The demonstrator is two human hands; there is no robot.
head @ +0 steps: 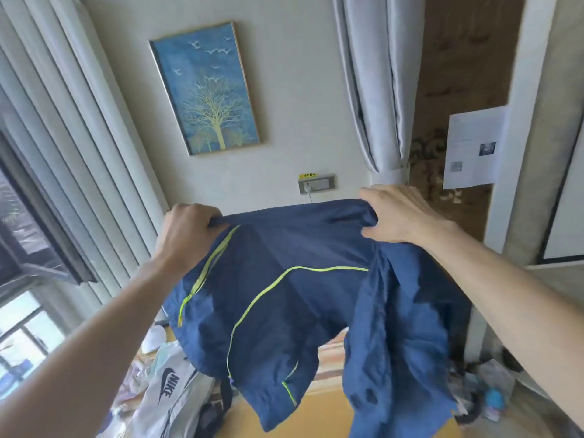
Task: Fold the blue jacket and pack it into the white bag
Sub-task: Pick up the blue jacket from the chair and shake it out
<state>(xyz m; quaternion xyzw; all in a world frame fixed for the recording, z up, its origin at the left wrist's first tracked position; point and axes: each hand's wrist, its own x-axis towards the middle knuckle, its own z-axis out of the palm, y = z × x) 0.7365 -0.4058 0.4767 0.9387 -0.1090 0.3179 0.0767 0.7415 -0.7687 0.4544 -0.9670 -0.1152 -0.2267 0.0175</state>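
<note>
1. Blue jacket (303, 279) up in the air, held out in front at chest height — hanging from both fists along its top edge, body draped down, yellow-green piping curving across the panel below the fingers.
2. Left hand (186, 232) clenched on the left end of that edge — fingers (202, 216) curled tight into a fist, fabric bunched inside the grip.
3. Right hand (395, 216) clamped on the right end, fingers hooked over and under a gathered fold; thumb pressing cloth from below. A crumpled section — a sleeve or front panel, cannot tell which — dangling loose beneath this hand, well lower than the rest.
4. Progress, judged from how things hang: barely begun. No fold made yet, cloth spread between the two grips, wrinkled and uneven. Looks like the shake-out and line-up stage.
5. Left to do, by that reckoning: square up the edges, bring sleeves in, fold the body down to a compact shape, then carry it to the bag.
6. White bag (170, 393) with a dark sports logo down and away from the left fist, lying on the yellowish surface (316, 415) among other clutter, partly behind the jacket's lower hem. Mouth not clearly visible — open or closed, cannot tell. Nothing blue seen inside.
7. Beyond the knuckles: wall with a framed tree picture (205, 90), a switch plate (317, 184) just above the jacket's top edge, curtains (373, 83) above the right hand.
</note>
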